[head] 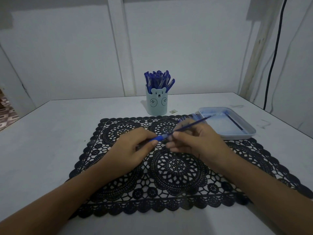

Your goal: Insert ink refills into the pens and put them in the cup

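Left first: gripping the pen (158, 138) in the left hand (133, 150), curled round the barrel with the thumb on the blue sleeve. Held just above the mat (177, 167), about the middle of the surface (50, 133).

Moving right: pinching the refill (194, 123) in the right hand (194, 141), thumb and forefinger closed on it right beside the mouth of the barrel. Seems only partly in, judging by the long stretch showing.

Sharing one line, pen and refill: long axis running from near-left to far-right, tilted up a little at the far end. Pointing with the refill's free end at the tray (237, 137) by the right edge. Cannot tell how the pen's other end looks, hidden under the left fingers.

Now, doing it well: hold the barrel dead steady and feed straight along that line. No sideways load on so thin a rod. Better to push in short bites from close to the mouth than from the far tip. Stop at the first firm seat.

Then on to the cup (156, 106) by the far edge, crowded with pens (159, 78), so aim for a gap.
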Motion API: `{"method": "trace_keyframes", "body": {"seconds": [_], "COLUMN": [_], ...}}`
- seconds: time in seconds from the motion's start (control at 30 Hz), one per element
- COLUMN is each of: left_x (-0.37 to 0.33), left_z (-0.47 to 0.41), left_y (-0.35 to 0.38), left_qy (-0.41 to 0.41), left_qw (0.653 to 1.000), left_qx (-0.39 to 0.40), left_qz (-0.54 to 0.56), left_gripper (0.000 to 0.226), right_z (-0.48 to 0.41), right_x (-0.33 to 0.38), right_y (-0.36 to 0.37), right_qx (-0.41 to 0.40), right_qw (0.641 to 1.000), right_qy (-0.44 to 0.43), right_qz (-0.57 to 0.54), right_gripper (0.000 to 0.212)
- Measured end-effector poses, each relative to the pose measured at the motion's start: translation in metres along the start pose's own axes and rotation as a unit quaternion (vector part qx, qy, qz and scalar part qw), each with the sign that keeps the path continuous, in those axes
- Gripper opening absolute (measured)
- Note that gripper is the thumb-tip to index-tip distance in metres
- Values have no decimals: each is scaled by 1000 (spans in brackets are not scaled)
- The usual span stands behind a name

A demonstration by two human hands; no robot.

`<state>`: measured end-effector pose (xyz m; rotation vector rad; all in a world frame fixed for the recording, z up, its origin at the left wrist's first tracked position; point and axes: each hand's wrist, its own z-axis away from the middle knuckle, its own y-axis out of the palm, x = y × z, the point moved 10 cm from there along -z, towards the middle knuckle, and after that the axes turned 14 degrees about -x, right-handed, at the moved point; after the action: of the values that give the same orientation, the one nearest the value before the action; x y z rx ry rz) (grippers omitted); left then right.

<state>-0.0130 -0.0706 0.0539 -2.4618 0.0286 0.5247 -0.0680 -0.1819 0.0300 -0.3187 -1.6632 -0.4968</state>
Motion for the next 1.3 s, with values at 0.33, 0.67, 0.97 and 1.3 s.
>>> {"method": "trace_keyframes", "body": {"seconds": [0.33, 0.67, 0.97, 1.3], "left_x": [10, 7, 9, 13], "left_z": [-3, -1, 0, 3], "left_y": [-7, -3, 0, 5], "left_qy": [-76, -65, -57, -41], "left_qw": [997, 998, 998, 999], "left_qx": [-23, -9, 0, 21], "left_qz": [10, 2, -6, -20], "left_gripper": [11, 20, 24, 40], "right_z": [-2, 0, 2, 1], "right_x": [15, 20, 18, -2], "right_y": [-36, -31, -19, -2], "right_qx": [-132, -115, -74, 38], "right_qw": [986, 984, 966, 772], "right_qy": [-28, -90, -133, -245], "right_qz": [-101, 104, 207, 585], "right_gripper": [15, 15, 11, 28]}}
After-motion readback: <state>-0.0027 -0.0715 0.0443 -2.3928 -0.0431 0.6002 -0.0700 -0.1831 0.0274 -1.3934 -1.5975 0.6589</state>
